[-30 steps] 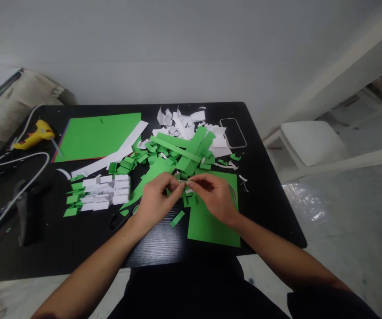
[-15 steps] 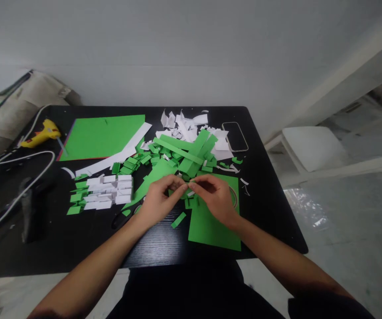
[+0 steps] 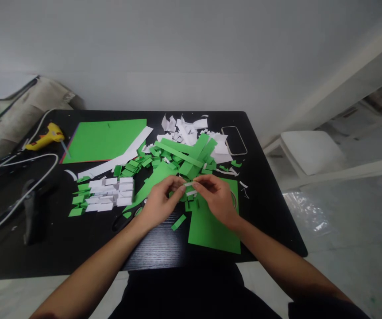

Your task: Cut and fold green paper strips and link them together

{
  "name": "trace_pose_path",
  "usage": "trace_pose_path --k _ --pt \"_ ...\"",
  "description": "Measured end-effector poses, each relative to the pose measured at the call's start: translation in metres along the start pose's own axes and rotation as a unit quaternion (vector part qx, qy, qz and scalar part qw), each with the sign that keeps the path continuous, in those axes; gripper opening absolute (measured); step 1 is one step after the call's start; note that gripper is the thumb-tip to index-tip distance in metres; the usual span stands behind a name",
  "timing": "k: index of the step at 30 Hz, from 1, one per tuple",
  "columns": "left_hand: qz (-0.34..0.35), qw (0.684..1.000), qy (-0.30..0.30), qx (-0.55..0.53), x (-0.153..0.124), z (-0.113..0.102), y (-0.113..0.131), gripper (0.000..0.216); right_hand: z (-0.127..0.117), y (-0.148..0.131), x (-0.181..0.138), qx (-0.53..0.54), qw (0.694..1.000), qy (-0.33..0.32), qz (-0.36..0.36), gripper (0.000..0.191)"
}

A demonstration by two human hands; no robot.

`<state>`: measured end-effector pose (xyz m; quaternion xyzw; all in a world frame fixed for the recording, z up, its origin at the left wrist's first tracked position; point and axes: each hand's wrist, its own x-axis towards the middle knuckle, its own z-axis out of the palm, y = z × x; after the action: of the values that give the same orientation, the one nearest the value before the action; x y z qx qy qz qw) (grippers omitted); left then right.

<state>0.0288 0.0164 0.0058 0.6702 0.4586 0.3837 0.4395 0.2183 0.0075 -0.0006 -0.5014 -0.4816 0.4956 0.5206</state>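
My left hand (image 3: 164, 198) and my right hand (image 3: 216, 198) meet over the middle of the table. Between their fingertips they pinch a small paper strip (image 3: 189, 184), pale on top with green at its edge. Just below lie a small white paper piece (image 3: 191, 193) and green bits. Under my right hand is a green paper sheet (image 3: 214, 235), with a roll of tape (image 3: 234, 200) partly hidden by the wrist. Black-handled scissors (image 3: 124, 219) lie beside my left wrist. A folded green piece (image 3: 178, 222) rests on the table between my forearms.
Beyond my hands sit piles of folded green pieces (image 3: 133, 166) and white scraps (image 3: 186, 128). Rows of joined white and green pieces (image 3: 109, 194) lie left. Around them are a yellow glue gun (image 3: 48, 137), a white cable (image 3: 21, 199), a phone (image 3: 233, 140) and green sheets (image 3: 107, 137).
My fingertips have drawn slightly apart, so the strip between them now shows. The whole view has shifted a little, with the table appearing slightly lower.
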Motion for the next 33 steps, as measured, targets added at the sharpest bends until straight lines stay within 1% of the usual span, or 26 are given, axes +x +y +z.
trace_pose_path --k 2,6,11,16,20,22,23,25,27,28,30,31,33 --pt "-0.002 1.0 0.004 -0.003 -0.0002 0.0012 -0.001 0.014 0.0 0.0014 0.0009 0.007 1.0 -0.007 0.005 0.019" --pt "0.02 0.999 0.01 0.027 -0.0014 0.0012 -0.0024 0.016 0.0009 0.0032 0.0006 0.006 1.0 -0.021 0.013 0.025" --pt "0.02 0.999 0.003 0.033 -0.002 0.0009 -0.003 0.017 0.0028 0.0032 -0.0012 0.011 1.0 -0.017 0.0 0.027" --pt "-0.009 1.0 0.015 0.009 -0.002 0.0027 -0.0015 0.016 0.0026 0.0015 -0.002 -0.002 1.0 0.0 -0.021 0.015" --pt "-0.009 1.0 0.02 0.003 -0.0015 0.0027 0.0007 0.015 0.0026 0.0021 -0.0026 -0.019 0.999 -0.008 -0.05 0.006" --pt "0.0 1.0 0.027 0.008 -0.0015 0.0027 0.0011 0.014 0.0024 0.0019 -0.0033 -0.054 0.994 -0.01 -0.094 0.001" --pt "0.007 0.999 0.031 0.012 -0.0017 0.0028 0.0011 0.013 0.0021 0.0013 -0.0038 -0.085 0.988 -0.003 -0.133 0.003" --pt "0.025 0.999 0.04 0.023 -0.0026 0.0031 0.0005 0.011 0.001 -0.0005 -0.0047 -0.164 0.961 0.021 -0.22 0.006" --pt "0.049 0.997 0.052 0.036 -0.0037 0.0035 -0.0002 0.009 -0.0004 -0.0027 -0.0054 -0.239 0.927 0.042 -0.287 0.007" --pt "0.06 0.996 0.057 0.045 -0.0042 0.0036 -0.0005 0.008 -0.0009 -0.0036 -0.0056 -0.265 0.913 0.047 -0.308 0.007" --pt "0.078 0.993 0.065 0.061 -0.005 0.0034 -0.0008 0.006 -0.0013 -0.0045 -0.006 -0.29 0.895 0.043 -0.337 0.009" --pt "0.085 0.992 0.066 0.069 -0.0053 0.0032 -0.0008 0.006 -0.0012 -0.0046 -0.0061 -0.292 0.891 0.038 -0.346 0.01" --pt "0.095 0.99 0.066 0.084 -0.0055 0.0027 -0.0008 0.006 -0.0008 -0.004 -0.0065 -0.285 0.893 0.024 -0.346 0.011"
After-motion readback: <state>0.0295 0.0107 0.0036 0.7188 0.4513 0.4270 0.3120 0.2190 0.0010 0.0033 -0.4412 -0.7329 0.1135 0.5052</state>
